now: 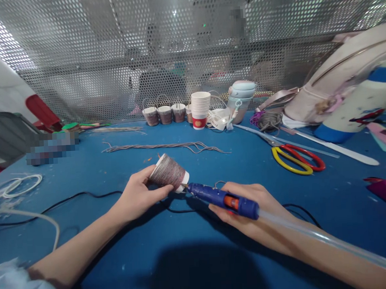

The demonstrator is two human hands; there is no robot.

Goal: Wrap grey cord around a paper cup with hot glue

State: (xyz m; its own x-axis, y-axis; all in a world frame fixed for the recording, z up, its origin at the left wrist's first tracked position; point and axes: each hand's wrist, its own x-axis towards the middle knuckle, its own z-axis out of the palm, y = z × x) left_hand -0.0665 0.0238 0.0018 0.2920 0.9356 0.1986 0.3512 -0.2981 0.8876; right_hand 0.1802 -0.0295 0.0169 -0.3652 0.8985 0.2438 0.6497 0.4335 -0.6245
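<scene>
My left hand (pixel 138 195) is closed round a paper cup (pixel 168 172) wrapped in brown-grey cord, held on its side above the blue table (pixel 199 256) with its white base pointing right. My right hand (pixel 248 202) grips a blue glue gun (pixel 223 199) with an orange trigger. Its nozzle touches the cup near the base. A clear glue stick sticks out of the gun's back along my right forearm.
Red and yellow scissors (pixel 295 157) lie to the right. A stack of paper cups (pixel 200 109), three cord-wrapped cups (pixel 164 114), loose cord strands (pixel 167 146), a bottle (pixel 240 99) and a bag (pixel 335 81) stand toward the perforated metal wall. A black cable (pixel 73 197) crosses the table at left.
</scene>
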